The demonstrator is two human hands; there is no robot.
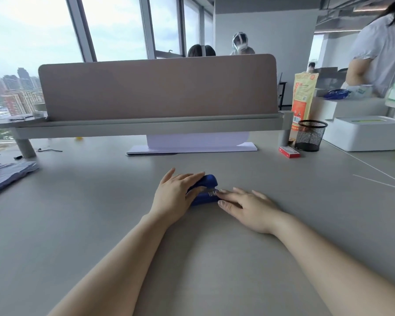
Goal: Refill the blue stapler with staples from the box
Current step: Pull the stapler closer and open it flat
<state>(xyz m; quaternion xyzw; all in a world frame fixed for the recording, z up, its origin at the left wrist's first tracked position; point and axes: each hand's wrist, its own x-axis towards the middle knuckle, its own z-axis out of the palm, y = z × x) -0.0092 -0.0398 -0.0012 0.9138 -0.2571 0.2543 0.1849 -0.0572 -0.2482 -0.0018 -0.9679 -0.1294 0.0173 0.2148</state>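
A blue stapler [207,181] lies on the grey desk [100,201] in front of me, its metal front end facing right. My left hand [176,197] rests on its top and left side, fingers stretched along it. My right hand [246,207] lies flat on the desk just right of it, fingertips touching the metal front end. A small red staple box [289,152] sits closed on the desk at the back right, well away from both hands.
A black mesh pen cup [310,135] and a white lidded box [365,132] stand beside the staple box. A pink divider [157,87] on a grey shelf crosses the back. Folded grey cloth [7,174] lies left. A person stands at far right.
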